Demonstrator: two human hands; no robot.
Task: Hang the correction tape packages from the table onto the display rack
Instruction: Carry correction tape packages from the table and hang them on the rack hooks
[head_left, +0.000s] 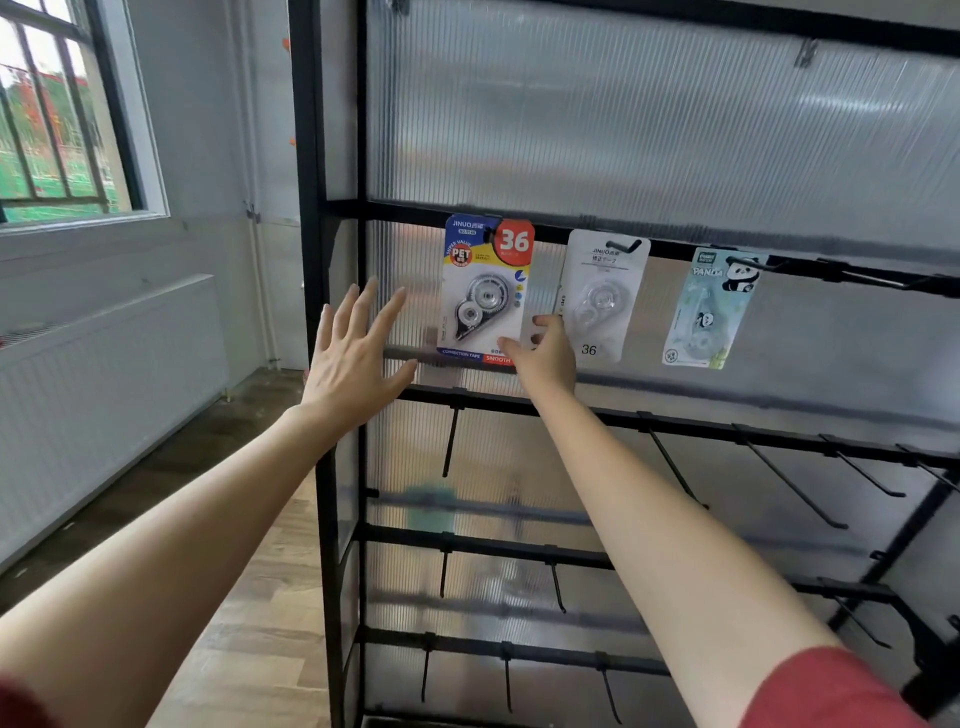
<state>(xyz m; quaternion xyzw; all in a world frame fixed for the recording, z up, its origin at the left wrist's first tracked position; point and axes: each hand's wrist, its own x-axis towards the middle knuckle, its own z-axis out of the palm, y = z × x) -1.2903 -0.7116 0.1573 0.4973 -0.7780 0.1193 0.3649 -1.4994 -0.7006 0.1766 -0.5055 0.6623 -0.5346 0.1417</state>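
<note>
The colourful pack (485, 286) hangs on the rack (310, 156). It looks light and stiff, like thin card, so the bottom edge is a good place to hold. The right hand (545, 353) reaches up, and its grip pinches the pack's bottom corner. The left hand (358, 353) is just left of the pack, arm stretched out, fingers open and spread.

Black display rack (332, 208), three correction tape packages on hooks, right hand (543, 353) pinching the colourful package (485, 286), left hand (358, 348) spread open beside it
</note>
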